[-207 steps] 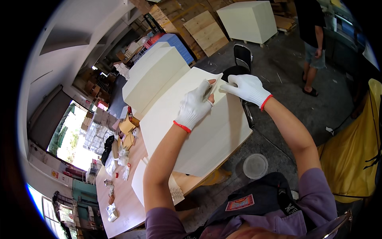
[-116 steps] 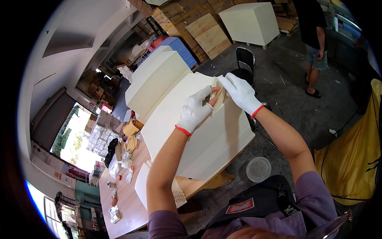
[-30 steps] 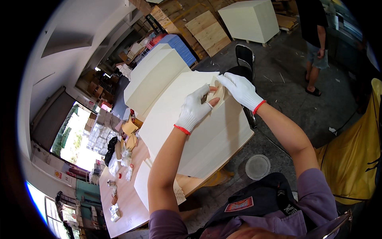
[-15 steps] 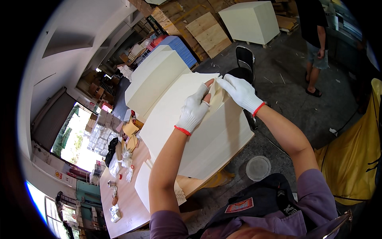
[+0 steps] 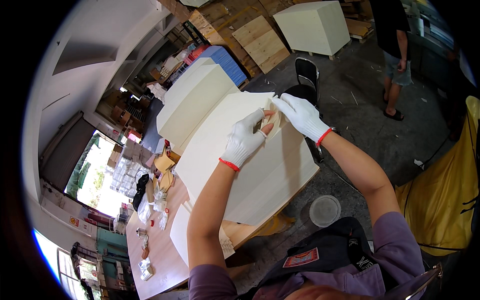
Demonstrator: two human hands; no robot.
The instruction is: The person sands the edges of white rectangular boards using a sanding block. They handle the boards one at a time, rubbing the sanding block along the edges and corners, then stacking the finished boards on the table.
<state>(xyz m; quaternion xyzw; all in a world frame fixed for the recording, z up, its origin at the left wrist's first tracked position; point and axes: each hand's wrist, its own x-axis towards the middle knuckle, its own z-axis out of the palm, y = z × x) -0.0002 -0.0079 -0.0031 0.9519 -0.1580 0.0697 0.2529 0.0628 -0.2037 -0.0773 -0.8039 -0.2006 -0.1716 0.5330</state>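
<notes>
A tall stack of cream paper or card sheets [image 5: 215,135] lies in front of me, its layered side facing me. I wear white knit gloves with red cuffs. At the stack's far right corner, my right hand [image 5: 301,116] pinches the lifted edges of some sheets. Just left of it, my left hand [image 5: 245,137] rests over the top sheet. Its bare thumb and forefinger are apart, with their tips at the curled sheet edges [image 5: 270,119]. How many sheets are lifted I cannot tell.
A second cream stack [image 5: 197,95] stands beyond. The wooden table [image 5: 157,260] carries plastic bags and small items at left. A black chair [image 5: 307,80] stands behind the corner; a person [image 5: 395,55] stands at far right. Yellow sheeting [image 5: 440,190] hangs at right; a round lid-like disc [image 5: 325,211] lies below.
My left thumb and forefinger have shifted slightly right and nearer to me along the sheet edges. The right hand has hardly moved; the lifted edges look more fanned.
</notes>
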